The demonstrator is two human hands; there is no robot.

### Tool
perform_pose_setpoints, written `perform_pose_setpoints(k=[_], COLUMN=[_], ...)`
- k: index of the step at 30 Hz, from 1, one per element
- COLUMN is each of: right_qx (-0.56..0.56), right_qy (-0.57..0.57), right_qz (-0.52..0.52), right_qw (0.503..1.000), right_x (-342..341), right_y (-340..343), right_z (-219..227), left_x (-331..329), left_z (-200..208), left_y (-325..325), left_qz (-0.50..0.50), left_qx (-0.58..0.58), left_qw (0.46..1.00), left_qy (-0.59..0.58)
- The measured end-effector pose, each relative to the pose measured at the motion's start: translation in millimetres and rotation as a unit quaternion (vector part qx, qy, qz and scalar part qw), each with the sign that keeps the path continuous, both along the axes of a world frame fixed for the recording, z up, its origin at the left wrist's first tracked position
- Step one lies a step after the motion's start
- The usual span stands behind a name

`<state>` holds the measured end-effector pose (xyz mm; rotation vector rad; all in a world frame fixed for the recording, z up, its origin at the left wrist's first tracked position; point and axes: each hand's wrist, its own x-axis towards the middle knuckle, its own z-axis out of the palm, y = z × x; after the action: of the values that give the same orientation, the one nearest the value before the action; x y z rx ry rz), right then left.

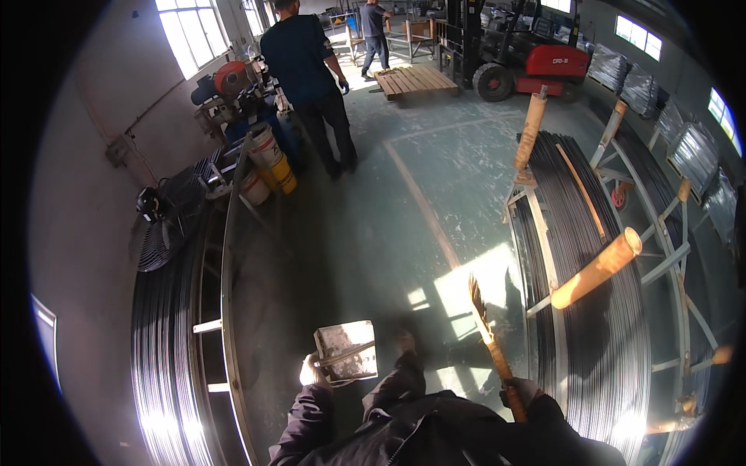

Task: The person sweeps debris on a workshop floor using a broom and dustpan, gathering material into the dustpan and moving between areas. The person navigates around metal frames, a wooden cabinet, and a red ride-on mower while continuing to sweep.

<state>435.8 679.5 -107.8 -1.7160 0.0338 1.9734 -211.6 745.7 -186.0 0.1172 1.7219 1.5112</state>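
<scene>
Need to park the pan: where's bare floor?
Bare: floor ahead of the pan, between left rod stack and painted line; also from that line to the right rod stack. Crowded: left wall, with buckets and fan.

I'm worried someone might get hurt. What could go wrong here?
The broom in the right hand might knock the nearby orange tube. The pan in the left hand could tip. Someone might trip over the wooden pallet near the forklift.
</scene>
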Motion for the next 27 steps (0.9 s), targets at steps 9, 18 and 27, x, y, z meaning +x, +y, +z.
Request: perform_pose_setpoints(k=[9,18,27], right_qx=[0.192,-0.006,-0.004], right_qy=[-0.31,-0.206,-0.143], right_qz=[0.529,0.307,0.155], right_qw=[0.766,0.929,0.977], right_x=[-19,-31,-86], right_y=[207,582,1086], right_z=[-85,-110,-11], left_x=[-46,-50,-65], left_z=[-10,42,108], left_y=[331,655,1017], left_qz=[-0.021,0.073,0.046], left_qx=[-0.066,-0.057,0.002], left_qw=[0.992,0.992,0.999], left_qy=[0.103,-0.083,0.006])
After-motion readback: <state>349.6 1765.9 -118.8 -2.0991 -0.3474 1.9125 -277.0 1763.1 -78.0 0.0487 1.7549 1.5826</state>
